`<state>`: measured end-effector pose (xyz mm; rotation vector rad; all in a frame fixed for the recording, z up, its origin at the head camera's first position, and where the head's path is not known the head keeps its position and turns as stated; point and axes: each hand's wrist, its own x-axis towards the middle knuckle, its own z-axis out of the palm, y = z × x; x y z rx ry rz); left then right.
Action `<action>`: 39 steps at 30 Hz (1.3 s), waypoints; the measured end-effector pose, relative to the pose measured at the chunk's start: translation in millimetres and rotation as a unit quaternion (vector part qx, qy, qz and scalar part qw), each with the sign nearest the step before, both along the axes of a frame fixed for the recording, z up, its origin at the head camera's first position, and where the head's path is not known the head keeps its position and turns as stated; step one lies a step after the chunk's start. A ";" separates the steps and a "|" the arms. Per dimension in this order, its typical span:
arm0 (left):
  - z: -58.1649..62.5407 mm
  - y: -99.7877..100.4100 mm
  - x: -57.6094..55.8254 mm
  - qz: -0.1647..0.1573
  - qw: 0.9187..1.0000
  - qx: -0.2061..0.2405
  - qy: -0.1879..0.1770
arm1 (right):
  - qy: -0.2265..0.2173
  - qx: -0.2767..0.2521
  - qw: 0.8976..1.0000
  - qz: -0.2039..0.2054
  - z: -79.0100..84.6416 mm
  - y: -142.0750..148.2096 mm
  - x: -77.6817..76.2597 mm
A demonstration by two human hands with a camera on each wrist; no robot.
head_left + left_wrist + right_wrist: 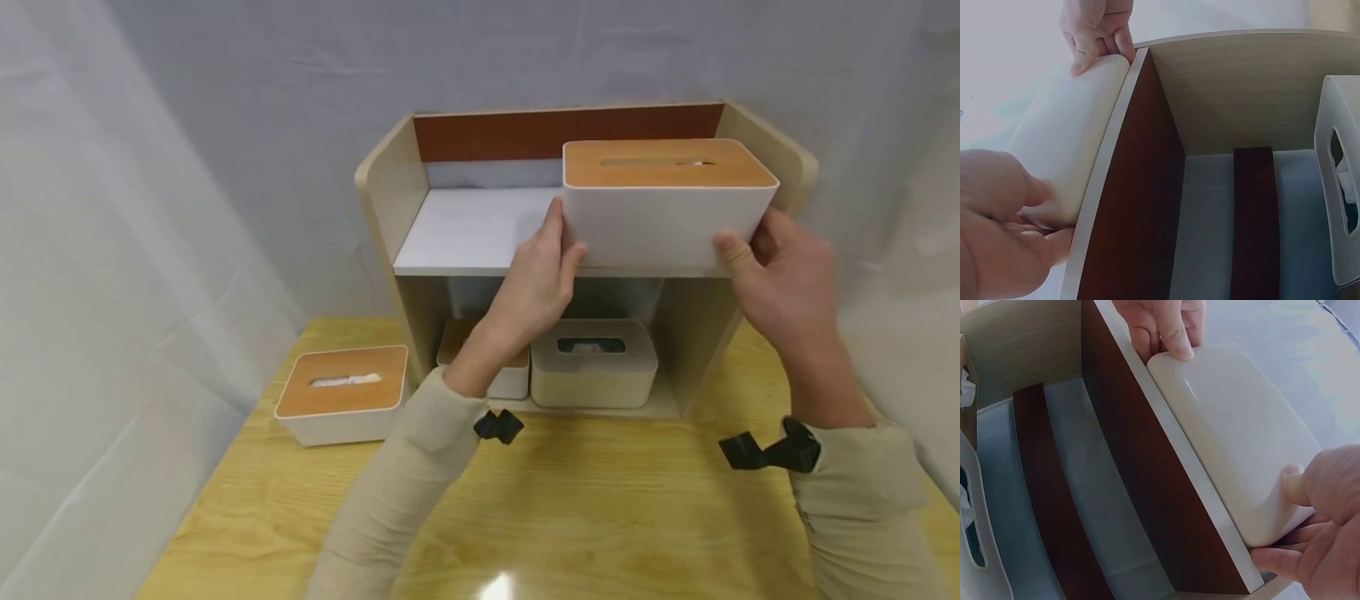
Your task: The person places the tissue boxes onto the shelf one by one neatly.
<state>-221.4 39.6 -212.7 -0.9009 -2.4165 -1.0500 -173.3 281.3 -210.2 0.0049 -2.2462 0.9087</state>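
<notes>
- We see a white tissue box (pixel 652 227) with a slotted, wood-toned lid (pixel 637 175), upright at the front of the upper shelf (pixel 472 225), right half.
- The left hand (pixel 536 279) and right hand (pixel 791 283) pinch its opposite ends — near the right side panel (pixel 795 157).
- Below, the left forearm (pixel 480 362) partly hides a wood-topped box (pixel 512 383) from us; beside it, a pale box (pixel 592 379).
- Another box (pixel 341 425) sits left, on the table (pixel 585 508).

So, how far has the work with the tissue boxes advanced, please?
Apparently done: the pale box and partly hidden box stand on the lower shelf. In hand: the left hand and right hand hold an orange-topped box at the upper shelf. Perhaps left: the similar box on the table.
</notes>
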 end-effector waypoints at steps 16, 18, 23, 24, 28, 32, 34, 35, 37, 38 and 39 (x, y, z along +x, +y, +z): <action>3.3 8.9 -2.9 0.094 0.995 -0.017 0.002 | 0.020 -0.061 0.997 -0.049 -4.0 -9.4 -8.9; 1.8 9.8 -4.3 0.104 0.994 -0.021 0.013 | 0.015 -0.069 0.996 -0.058 -4.2 -11.5 -10.1; -0.1 11.4 -6.9 0.126 0.991 -0.036 0.037 | 0.019 -0.081 0.994 -0.072 -5.2 -17.1 -13.1; 0.0 11.7 -7.4 0.129 0.990 -0.040 0.041 | 0.024 -0.085 0.993 -0.073 -5.6 -18.0 -14.2; 0.9 13.2 -9.4 0.145 0.986 -0.064 0.056 | 0.031 -0.087 0.992 -0.084 -5.8 -22.5 -18.0; 1.4 14.6 -11.0 0.167 0.980 -0.085 0.065 | 0.026 -0.084 0.993 -0.082 -5.4 -27.7 -21.3; 1.4 15.0 -11.4 0.178 0.977 -0.094 0.069 | 0.025 -0.077 0.993 -0.082 -5.1 -29.8 -23.0; 1.1 15.2 -11.7 0.182 0.976 -0.098 0.070 | 0.022 -0.075 0.994 -0.081 -5.1 -30.7 -23.5; 0.7 15.3 -12.3 0.190 0.973 -0.104 0.075 | 0.019 -0.061 0.994 -0.088 -5.5 -32.3 -24.6; 0.5 15.3 -12.4 0.193 0.973 -0.105 0.077 | 0.017 -0.055 0.994 -0.092 -5.8 -33.1 -25.1; 0.2 15.5 -12.9 0.195 0.972 -0.107 0.079 | 0.015 -0.049 0.994 -0.096 -5.8 -34.0 -25.6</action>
